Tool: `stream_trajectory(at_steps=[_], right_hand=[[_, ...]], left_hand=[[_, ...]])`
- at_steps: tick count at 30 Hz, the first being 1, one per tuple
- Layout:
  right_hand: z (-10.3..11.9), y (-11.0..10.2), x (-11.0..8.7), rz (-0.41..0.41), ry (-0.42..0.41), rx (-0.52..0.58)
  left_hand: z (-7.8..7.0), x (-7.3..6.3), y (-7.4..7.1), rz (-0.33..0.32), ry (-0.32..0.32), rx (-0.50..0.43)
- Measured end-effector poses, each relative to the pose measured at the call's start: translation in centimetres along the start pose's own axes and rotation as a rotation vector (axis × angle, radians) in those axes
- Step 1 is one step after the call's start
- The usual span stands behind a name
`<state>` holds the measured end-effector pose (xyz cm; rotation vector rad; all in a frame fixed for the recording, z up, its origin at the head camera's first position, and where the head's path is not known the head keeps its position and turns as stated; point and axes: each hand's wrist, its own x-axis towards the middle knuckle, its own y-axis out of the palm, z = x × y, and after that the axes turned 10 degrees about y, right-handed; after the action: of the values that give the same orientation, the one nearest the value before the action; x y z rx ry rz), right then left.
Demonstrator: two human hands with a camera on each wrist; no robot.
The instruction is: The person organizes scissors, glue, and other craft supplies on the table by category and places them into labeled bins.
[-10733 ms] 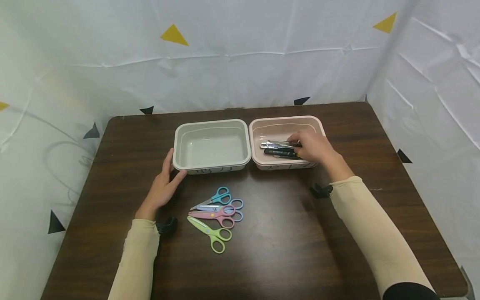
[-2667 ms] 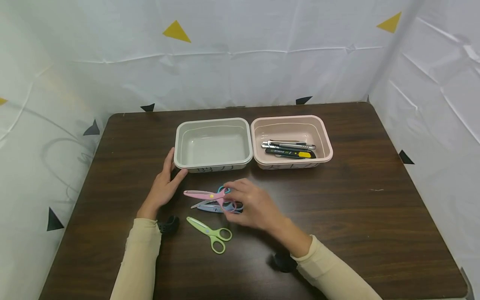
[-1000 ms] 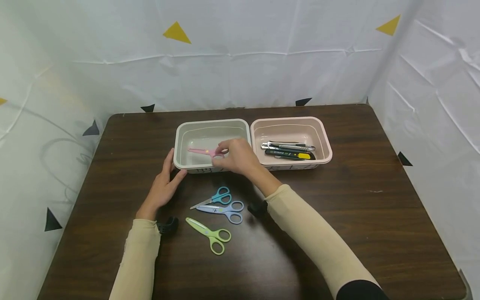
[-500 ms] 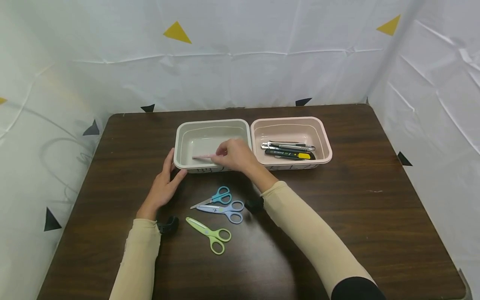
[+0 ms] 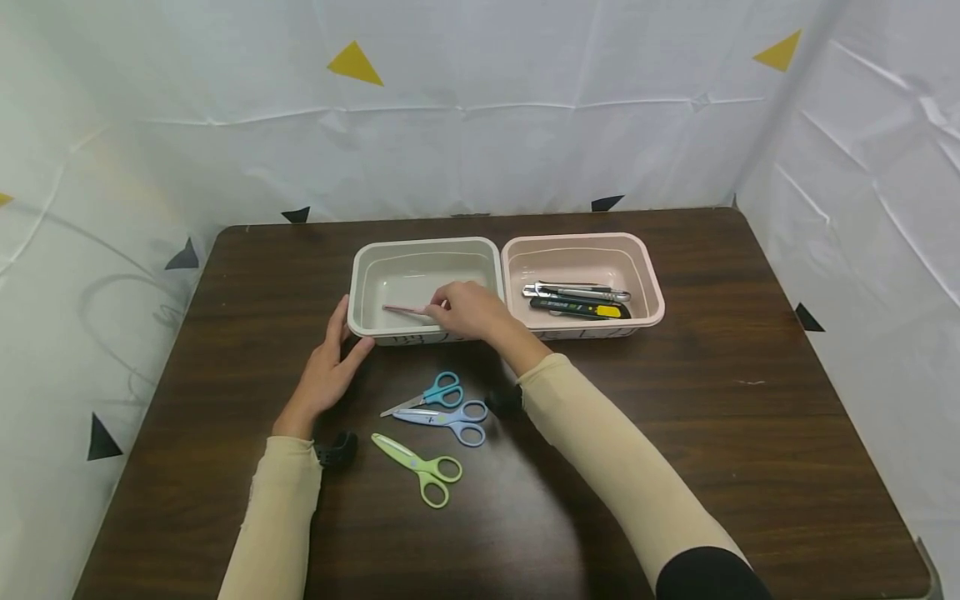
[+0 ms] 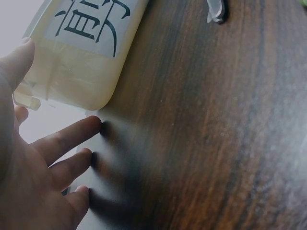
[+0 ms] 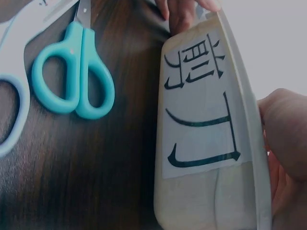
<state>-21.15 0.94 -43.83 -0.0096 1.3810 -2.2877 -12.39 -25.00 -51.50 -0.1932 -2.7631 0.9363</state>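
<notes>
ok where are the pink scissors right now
In the head view, the pink scissors are inside the grey bin, the left of the two, held at their right end by the right hand.

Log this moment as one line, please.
right hand: pinches pink scissors in grey bin | left hand: at bin corner | table: three scissors

Your colours really pop on that dark brown wood-grain table (image 5: 750,458)
You've got pink scissors (image 5: 403,309), turquoise scissors (image 5: 433,394), pale-blue scissors (image 5: 448,419), lime scissors (image 5: 422,467), a pale grey bin (image 5: 431,265), blush-pink bin (image 5: 577,260), black-and-yellow utility knife (image 5: 577,309), cream sleeves (image 5: 277,504), a black-lettered white label (image 7: 201,136).
</notes>
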Motion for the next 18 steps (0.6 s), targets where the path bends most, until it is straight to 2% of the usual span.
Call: stream_trajectory(at_steps=[10,18], right_hand=[[0.08,0.28,0.67,-0.023,0.081,-0.043],[0.37,0.23,0.75,-0.010,0.130,-0.088]], left_hand=[[0.00,0.02,-0.01,-0.004,0.012,-0.003],[-0.08,-0.01,-0.01,0.004,0.004,-0.008]])
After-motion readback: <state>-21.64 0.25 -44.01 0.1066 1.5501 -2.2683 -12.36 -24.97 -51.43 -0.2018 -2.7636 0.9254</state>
